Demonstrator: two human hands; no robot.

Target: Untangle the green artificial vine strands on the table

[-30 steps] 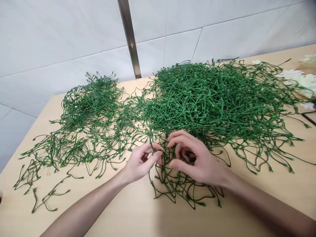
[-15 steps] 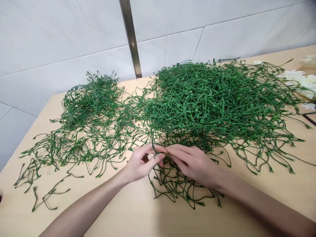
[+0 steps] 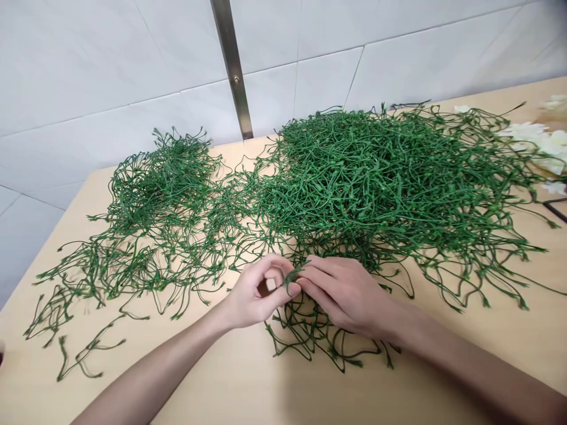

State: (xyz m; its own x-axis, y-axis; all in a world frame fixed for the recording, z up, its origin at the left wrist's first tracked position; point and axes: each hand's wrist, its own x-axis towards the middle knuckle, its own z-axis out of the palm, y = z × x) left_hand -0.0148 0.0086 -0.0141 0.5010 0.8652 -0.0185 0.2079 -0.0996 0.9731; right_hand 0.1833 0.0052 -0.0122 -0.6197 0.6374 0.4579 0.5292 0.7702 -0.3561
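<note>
My left hand (image 3: pixel 261 290) and my right hand (image 3: pixel 348 290) meet at their fingertips over the front of the table. Between them is a thin green plastic stem (image 3: pixel 290 278), bent in a curve and pinched by both hands. Under and just in front of my right hand lies a loose bunch of similar stems (image 3: pixel 305 336), partly covered by the hand. Behind the hands rises a large tangled heap of green stems (image 3: pixel 376 177). To the left, a smaller heap (image 3: pixel 163 183) thins out into scattered stems (image 3: pixel 128 265).
White artificial flowers (image 3: pixel 540 141) lie at the table's right edge, near a dark thin bar (image 3: pixel 556 211). A tiled wall (image 3: pixel 110 65) with a metal strip (image 3: pixel 233 71) stands behind the wooden table (image 3: pixel 212 378). A few separate stems (image 3: pixel 86 354) lie at the front left.
The stem at my fingertips has turned from standing upright to a small curve between both hands. My hands have stayed nearly in place. The heaps look the same.
</note>
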